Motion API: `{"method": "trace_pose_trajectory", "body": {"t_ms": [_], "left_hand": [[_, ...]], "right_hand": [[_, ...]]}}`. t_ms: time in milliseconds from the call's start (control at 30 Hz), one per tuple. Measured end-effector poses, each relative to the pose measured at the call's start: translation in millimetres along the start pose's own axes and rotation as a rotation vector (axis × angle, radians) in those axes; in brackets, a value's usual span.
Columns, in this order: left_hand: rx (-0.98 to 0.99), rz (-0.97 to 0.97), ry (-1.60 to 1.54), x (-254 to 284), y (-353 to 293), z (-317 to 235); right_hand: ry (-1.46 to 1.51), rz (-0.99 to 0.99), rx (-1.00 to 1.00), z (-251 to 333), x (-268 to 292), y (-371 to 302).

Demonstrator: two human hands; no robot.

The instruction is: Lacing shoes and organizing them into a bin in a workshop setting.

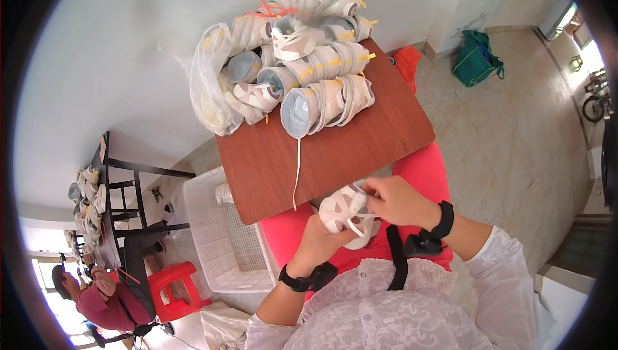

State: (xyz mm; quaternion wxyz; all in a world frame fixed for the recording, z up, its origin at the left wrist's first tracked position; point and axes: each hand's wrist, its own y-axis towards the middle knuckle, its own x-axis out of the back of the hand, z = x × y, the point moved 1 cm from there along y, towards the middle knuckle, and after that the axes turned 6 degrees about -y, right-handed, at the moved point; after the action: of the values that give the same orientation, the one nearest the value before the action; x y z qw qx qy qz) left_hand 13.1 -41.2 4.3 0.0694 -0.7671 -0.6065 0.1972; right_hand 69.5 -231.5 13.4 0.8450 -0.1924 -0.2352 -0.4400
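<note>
Over my lap, near the table's front edge, I hold a white and pale pink shoe upper [336, 213]. My left hand [314, 244] is closed around its lower left side. At its upper right side, my right hand [400, 203] has its fingers bent and pinched together on a white shoelace [368, 215]; the fingertips are slightly blurred. On the brown table [257, 173] lie rows of nested shoe uppers [335, 107] with yellow loops and grey lining. One long white lace [297, 176] trails from the nearest row toward the front edge.
A clear plastic bag [212, 109] sits at the table's left end. Beside the table on the left stands a white plastic crate [206, 240]. Farther left, a person [106, 298] sits near a red stool [174, 291]. A green bag [477, 59] lies on the floor at right.
</note>
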Motion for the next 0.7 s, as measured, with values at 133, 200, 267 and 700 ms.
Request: {"method": "trace_pose_trajectory", "body": {"t_ms": [133, 200, 267, 700], "left_hand": [[-0.059, -0.040, -0.103, 5.4, 1.0, -0.7], [-0.066, -0.056, -0.171, 6.0, -1.8, 6.0], [-0.071, -0.072, -0.238, 3.9, -3.0, 14.9], [-0.016, 0.081, -0.394, 16.5, -10.4, 31.2]], "right_hand": [[0.146, -0.100, 0.018, 10.4, 16.7, -7.1], [0.072, -0.112, 0.105, 10.3, 14.0, -14.6], [0.188, -0.192, 0.176, 5.3, 6.4, -17.7], [0.120, -0.013, 0.244, -0.4, 40.1, -7.3]]}}
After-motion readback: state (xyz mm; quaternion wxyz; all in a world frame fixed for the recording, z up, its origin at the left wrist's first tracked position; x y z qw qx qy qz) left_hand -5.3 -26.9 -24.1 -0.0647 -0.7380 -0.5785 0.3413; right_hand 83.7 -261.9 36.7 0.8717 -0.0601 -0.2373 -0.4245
